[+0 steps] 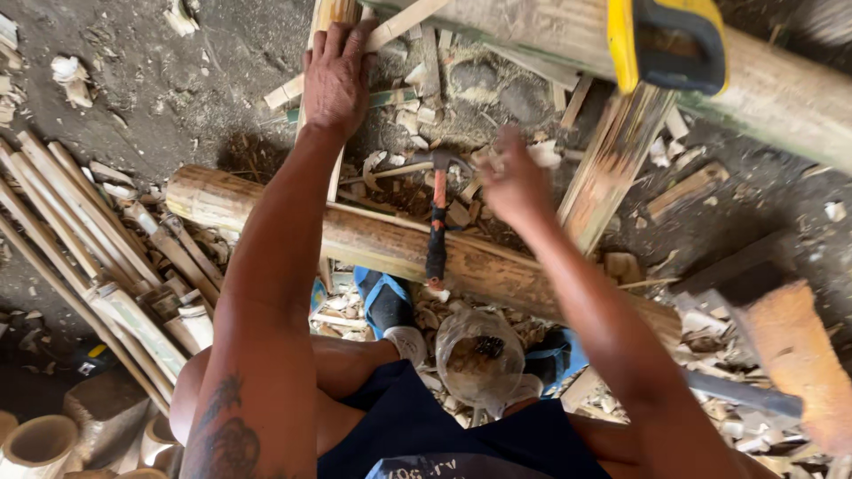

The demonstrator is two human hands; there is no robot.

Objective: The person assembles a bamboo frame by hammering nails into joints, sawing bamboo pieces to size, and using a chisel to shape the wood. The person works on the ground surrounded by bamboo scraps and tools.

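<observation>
My left hand (337, 75) reaches far forward and lies palm down on a narrow bamboo slat (321, 18), fingers wrapped over its upper end. My right hand (515, 182) is blurred in motion above the litter, just right of the head of a hammer (436, 232). Its fingers look bunched, and whether they hold anything is unclear. The hammer has a red and black handle and rests untouched across a thick bamboo log (373, 241) lying in front of my knees.
A hand saw with a yellow and black handle (667, 40) rests on a big bamboo pole (781, 89) at top right. A clear plastic bag (479, 355) sits between my blue sandals (382, 297). Bamboo strips (80, 239) lie left, chips everywhere.
</observation>
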